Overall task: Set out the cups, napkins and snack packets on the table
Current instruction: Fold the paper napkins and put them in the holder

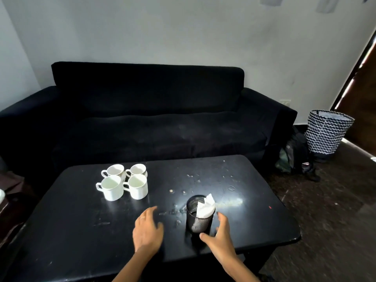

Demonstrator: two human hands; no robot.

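Two open hands beside one napkin holder

Both hands hover low in the frame over the black surface (71,231). At lower centre, the left hand (147,231) has its fingers spread and relaxed, holding nothing; a ring shows on one finger, and whether the fingertips touch the top I cannot tell. Just right of it, the right hand (219,236) is spread wide, thumb reaching left in front of the mesh holder (198,217) and fingers rising along its right side. It cups round the holder's base without clearly closing on it; contact cannot be made out.

One black mesh holder stands upright at centre-right of the surface, with one bunch of white napkins (206,207) sticking out of its right half.

Four white cups (124,181) sit in a tight two-by-two cluster at centre-left of the frame, upright, handles pointing left, well apart from both hands.

Behind, one black sofa (142,110) fills the middle of the frame. At right, one zigzag-patterned basket (327,133) stands on the floor, with one dark bag (295,157) just left of it.
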